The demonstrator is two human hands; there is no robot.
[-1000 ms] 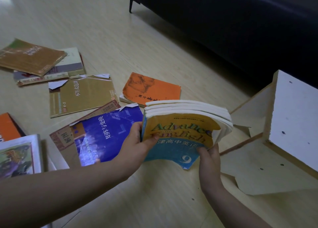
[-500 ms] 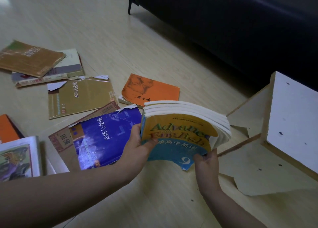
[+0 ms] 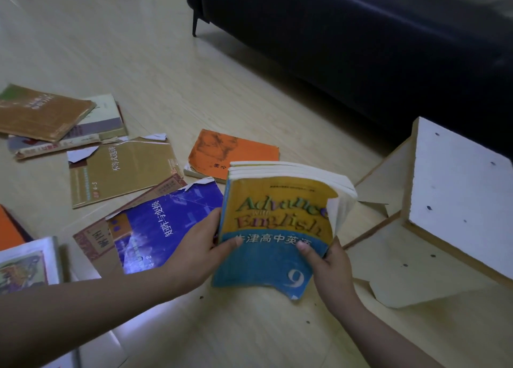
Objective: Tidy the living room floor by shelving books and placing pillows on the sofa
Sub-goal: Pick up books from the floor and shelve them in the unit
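From my remote seat, the far left showed the backlog. A tan book (image 3: pixel 119 170) and a blue book (image 3: pixel 169 223) lay flat on the floor (image 3: pixel 166 62) among other loose ones, with an orange book (image 3: pixel 236 152) just beyond them. None of these was shelved yet.

The left hand (image 3: pixel 198 247) gripped the spine side of the stack of English textbooks (image 3: pixel 277 215), thumb across the yellow-and-blue cover and fingers curled behind. The stack, several thin volumes together, was held off the floor between both hands, just left of the shelf. The right hand (image 3: pixel 331 267) pinched its near right corner, thumb on the cover, close to where that cover was torn.

To the right stood the shelf (image 3: pixel 458 181), its pale boards open toward the stack. A peeled flap of facing (image 3: pixel 410 290) lay loose on its near board, and the dark sofa (image 3: pixel 361 48) ran behind it.

My worry was the grip. Only the edges were held, so I judged the inner volumes could slide out and fan apart if the stack tilted. The torn corner might rip further under the thumb, and the loose flap could snag the books going in.
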